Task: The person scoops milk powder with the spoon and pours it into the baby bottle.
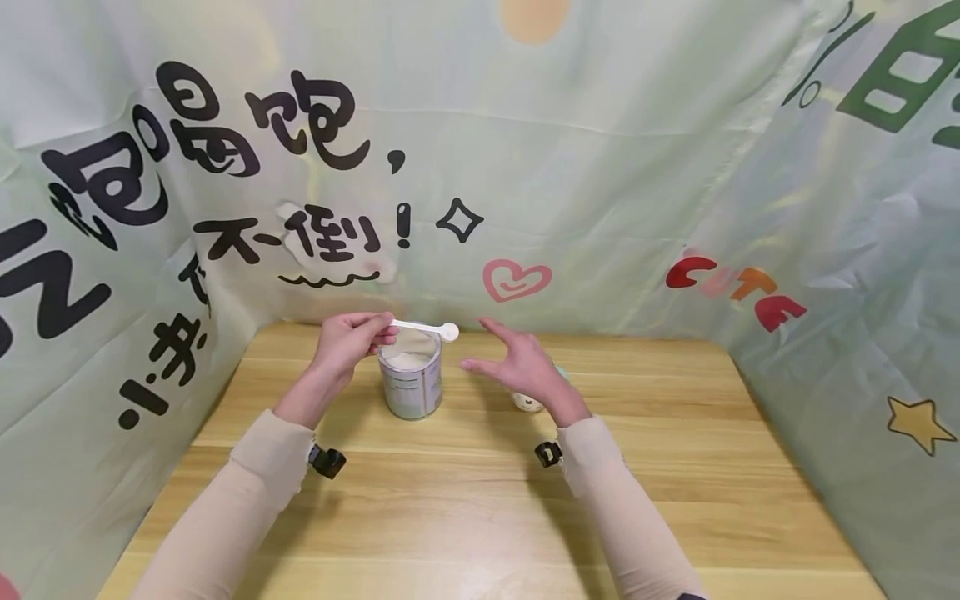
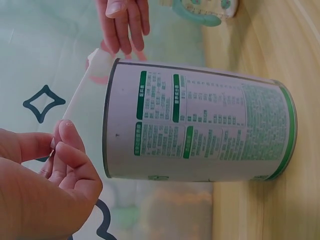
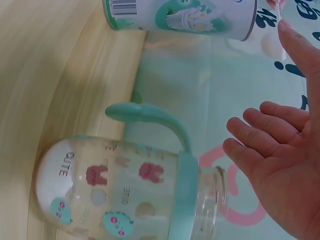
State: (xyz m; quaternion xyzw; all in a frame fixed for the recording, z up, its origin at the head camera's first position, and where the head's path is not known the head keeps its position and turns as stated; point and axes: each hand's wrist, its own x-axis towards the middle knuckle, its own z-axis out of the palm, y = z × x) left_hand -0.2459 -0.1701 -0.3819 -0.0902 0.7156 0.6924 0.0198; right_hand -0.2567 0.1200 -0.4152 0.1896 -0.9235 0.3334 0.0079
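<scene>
My left hand (image 1: 348, 343) pinches the handle of a white measuring scoop (image 1: 427, 328) just above an open powder can (image 1: 412, 392). Pale powder shows inside the can, and printed green tables cover its side in the left wrist view. My right hand (image 1: 525, 362) is held in the air right of the scoop, thumb and fingers spread, holding nothing. Below and beyond that hand stands a baby bottle (image 3: 130, 190), mostly hidden by it in the head view. In the right wrist view the bottle is clear, with a teal collar, curved teal handles and an uncovered neck.
Can and bottle stand on a wooden table (image 1: 465, 517) near its back edge. A pale green printed cloth (image 1: 600, 208) rises behind and along both sides, with lettering, a heart and a star.
</scene>
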